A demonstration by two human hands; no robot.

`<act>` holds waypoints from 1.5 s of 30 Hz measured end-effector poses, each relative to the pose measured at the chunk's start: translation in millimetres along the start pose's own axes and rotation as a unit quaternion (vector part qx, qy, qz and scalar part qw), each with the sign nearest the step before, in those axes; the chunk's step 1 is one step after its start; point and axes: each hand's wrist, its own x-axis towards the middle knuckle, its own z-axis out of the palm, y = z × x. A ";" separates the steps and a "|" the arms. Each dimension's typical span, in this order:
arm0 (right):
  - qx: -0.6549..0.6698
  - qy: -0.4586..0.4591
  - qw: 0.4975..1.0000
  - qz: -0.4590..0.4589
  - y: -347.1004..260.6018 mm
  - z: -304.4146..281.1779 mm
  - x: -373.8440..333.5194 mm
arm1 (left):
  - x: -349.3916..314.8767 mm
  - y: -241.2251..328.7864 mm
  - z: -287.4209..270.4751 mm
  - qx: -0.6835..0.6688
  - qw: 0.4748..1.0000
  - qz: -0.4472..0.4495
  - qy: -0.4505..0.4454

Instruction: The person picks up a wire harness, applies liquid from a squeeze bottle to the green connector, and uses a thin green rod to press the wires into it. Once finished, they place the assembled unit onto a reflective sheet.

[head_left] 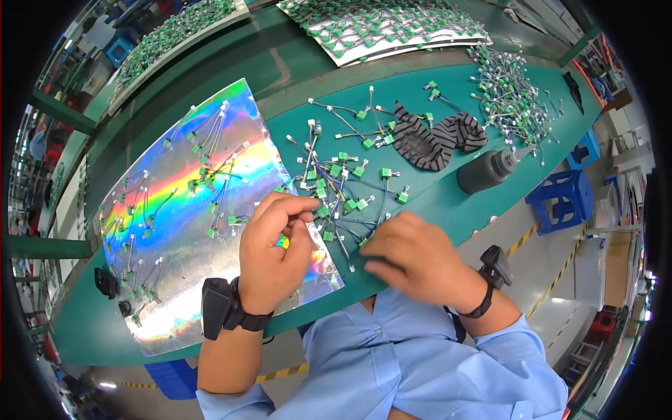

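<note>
My left hand (276, 241) is over the right edge of a shiny rainbow-reflecting sheet (182, 255). Its thumb and forefinger are pinched together; whatever lies between them is hidden. To its right, my right hand (413, 252) has its fingers drawn together and slightly blurred. A green connector shows by those fingertips, but I cannot tell whether it is gripped. Just beyond both hands spreads a loose pile of short wire leads with green connectors (336, 171) and white plug ends. More such leads (217, 182) lie in small groups on the sheet.
Beyond the pile lies a grey-and-black striped cloth (428, 143), with a dark bottle (486, 171) nearer the table's right edge. A big heap of leads (511, 98) sits at the far right. Loaded white boards (392, 38) stand at the back. A blue stool (562, 201) is beside the green table (77, 336).
</note>
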 end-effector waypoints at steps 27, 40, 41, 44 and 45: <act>-0.001 0.122 0.992 0.030 -4.2 27.3 -8.8 | 5.1 -6.9 -0.3 0.030 0.999 -0.004 0.034; -0.056 0.231 0.966 -0.098 12.2 -7.0 -13.1 | -3.6 -3.4 -4.5 -0.196 0.977 -0.061 -0.048; -0.057 0.227 0.966 -0.106 12.3 -8.1 -14.0 | -3.7 -3.8 -5.8 -0.167 0.984 -0.032 -0.053; -0.058 0.219 0.966 -0.122 13.6 -10.0 -15.9 | -3.6 -0.2 -6.1 -0.129 0.990 0.007 -0.056; -0.060 0.217 0.966 -0.124 14.1 -10.0 -16.7 | -3.5 2.4 -5.9 -0.122 0.991 0.017 -0.053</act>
